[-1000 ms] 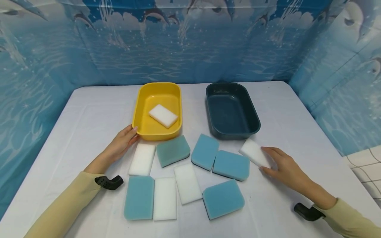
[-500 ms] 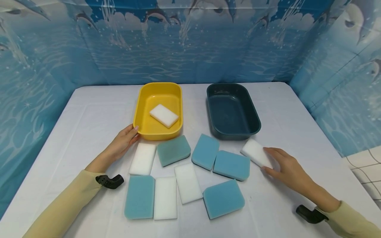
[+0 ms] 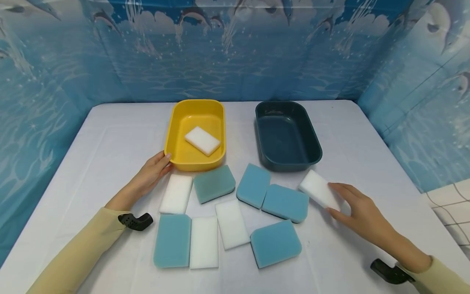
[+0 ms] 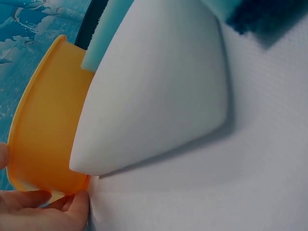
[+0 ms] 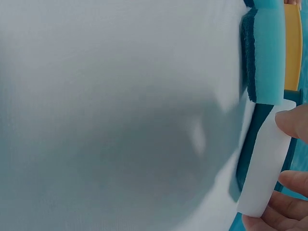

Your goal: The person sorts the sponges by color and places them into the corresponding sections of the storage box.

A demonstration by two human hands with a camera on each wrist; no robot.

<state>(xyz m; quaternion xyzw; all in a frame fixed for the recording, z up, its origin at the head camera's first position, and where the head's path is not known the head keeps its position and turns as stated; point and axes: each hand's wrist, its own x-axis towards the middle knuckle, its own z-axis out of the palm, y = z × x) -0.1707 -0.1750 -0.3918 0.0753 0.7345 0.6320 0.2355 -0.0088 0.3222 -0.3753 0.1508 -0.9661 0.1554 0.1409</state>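
Observation:
My left hand [image 3: 150,173] grips the near left corner of a yellow plastic bin [image 3: 197,168], thumb at the rim and fingers underneath in the left wrist view. A white sponge [image 3: 202,141] lies inside that bin. On the right, my right hand [image 3: 361,210] pinches another white sponge [image 3: 320,189] between thumb and fingers. That sponge is tilted in front of a dark teal bin [image 3: 290,168]; the right wrist view shows fingertips [image 5: 291,180] along its edge. A white sponge [image 3: 176,194] lies just below the left hand.
Blue scrub sponges, among them one at the front [image 3: 276,243] and one beside the teal bin [image 3: 253,185], lie mixed with white sponges [image 3: 232,224] on the white-covered table [image 3: 121,130]. A blue dolphin-print curtain [image 3: 227,61] stands behind the bins and along both sides.
My right hand has moved slightly right and toward me, with the white sponge shifting along and tilting a little more. The left hand keeps its hold on the yellow bin.

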